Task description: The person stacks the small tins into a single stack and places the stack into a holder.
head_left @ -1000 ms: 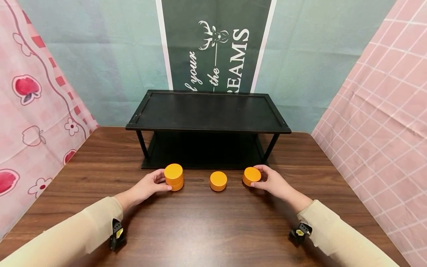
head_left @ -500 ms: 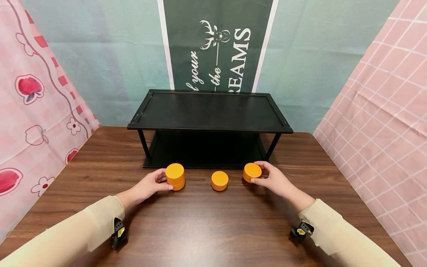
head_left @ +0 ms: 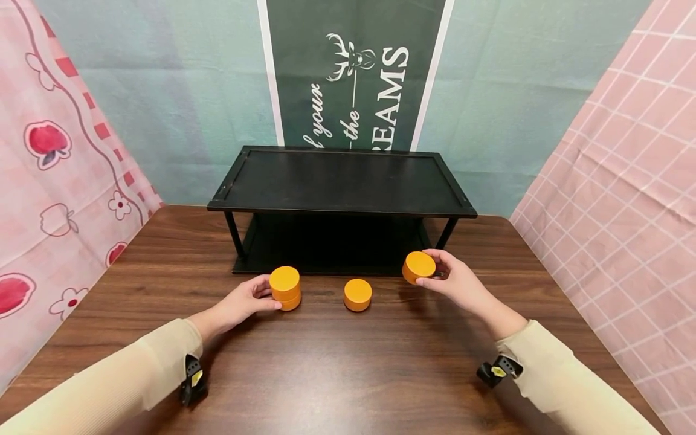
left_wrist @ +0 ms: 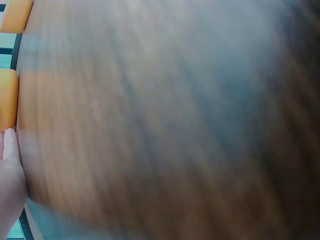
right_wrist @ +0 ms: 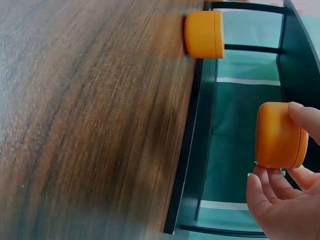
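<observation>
In the head view, my left hand (head_left: 249,305) grips a stack of two round orange tins (head_left: 285,284), thumb against the lower one. The stack stands on the table. To its right a single round orange tin (head_left: 357,295) sits by itself. My right hand (head_left: 455,279) pinches another orange tin (head_left: 418,266) between thumb and fingers, lifted off the table near the black rack. In the right wrist view this tin (right_wrist: 280,136) is held clear of the wood, slightly tilted. The left wrist view catches only part of my left hand (left_wrist: 11,185) and an orange tin (left_wrist: 7,100).
A black two-tier rack (head_left: 342,181) stands behind the tins, its lower shelf (head_left: 337,241) just beyond them. Brown wooden table (head_left: 348,368) stretches in front. Curtains hang at the back and both sides.
My right hand has lifted its tin off the table and moved it up and slightly right, toward the rack. My left hand and the stack stay put.
</observation>
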Demonstrator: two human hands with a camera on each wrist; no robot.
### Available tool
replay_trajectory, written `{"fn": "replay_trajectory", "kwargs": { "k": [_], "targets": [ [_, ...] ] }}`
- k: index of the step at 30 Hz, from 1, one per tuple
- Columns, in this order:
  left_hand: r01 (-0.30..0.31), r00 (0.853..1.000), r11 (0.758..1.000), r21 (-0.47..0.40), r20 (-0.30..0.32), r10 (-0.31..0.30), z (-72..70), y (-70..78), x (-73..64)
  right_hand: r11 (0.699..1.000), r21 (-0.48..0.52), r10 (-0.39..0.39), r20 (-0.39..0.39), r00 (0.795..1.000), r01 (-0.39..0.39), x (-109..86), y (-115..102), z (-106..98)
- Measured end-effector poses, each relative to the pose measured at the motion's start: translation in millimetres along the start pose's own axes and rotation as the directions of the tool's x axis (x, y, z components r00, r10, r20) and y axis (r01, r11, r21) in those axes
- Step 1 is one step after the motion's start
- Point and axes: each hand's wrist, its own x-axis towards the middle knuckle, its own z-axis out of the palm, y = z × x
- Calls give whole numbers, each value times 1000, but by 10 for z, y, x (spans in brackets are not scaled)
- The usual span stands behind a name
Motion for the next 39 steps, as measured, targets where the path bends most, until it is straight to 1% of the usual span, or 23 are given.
{"fn": "replay_trajectory", "kwargs": {
  "k": [4,14,20,31,39],
  "targets": [
    [-3,1000,1000,1,1,3,-7,-3,-4,1000,22,3,8,1000,-3,-12,-41,-13],
    [-10,1000,1000,21,-1,10,-19,-13,-3,1000,1,-8,1,1000,8,-11,-129,-14],
    [-17,1000,1000,25,2,17,-21,-11,-7,1000,13,-16,1,1000,16,-2,-179,-3],
    [-20,1000,1000,21,14,19,-16,6,-7,1000,8,-29,3,1000,29,17,-230,89],
    [-22,1000,999,28,18,22,-20,-24,4,999,24,-44,19,999,44,51,-283,160]
  ]
}}
